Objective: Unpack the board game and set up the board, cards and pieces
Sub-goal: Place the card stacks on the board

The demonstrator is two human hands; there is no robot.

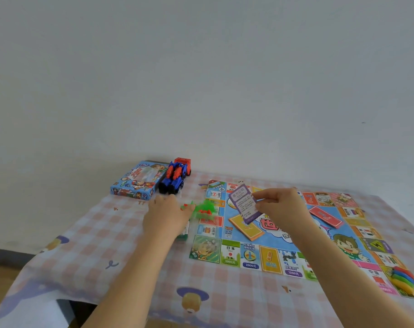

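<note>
The colourful game board (pixel 293 235) lies unfolded on the right half of the table. My right hand (pixel 281 207) pinches a purple card (pixel 243 202) above the board's centre. My left hand (pixel 165 215) reaches over the board's left edge, its fingers at a clear bag of green and red pieces (pixel 204 209); the hand and bag are blurred. An orange card stack (pixel 245 226) and a red card stack (pixel 325 216) lie on the board. A bunch of coloured pawns (pixel 405 279) sits at the board's near right corner. The blue game box (pixel 139 179) lies at the back left.
A pink checked tablecloth (pixel 102 237) covers the table, which stands against a white wall. A blue and red toy truck (pixel 176 176) sits beside the box. A small white die (pixel 241 181) rests at the board's far edge. The table's left edge drops to the floor.
</note>
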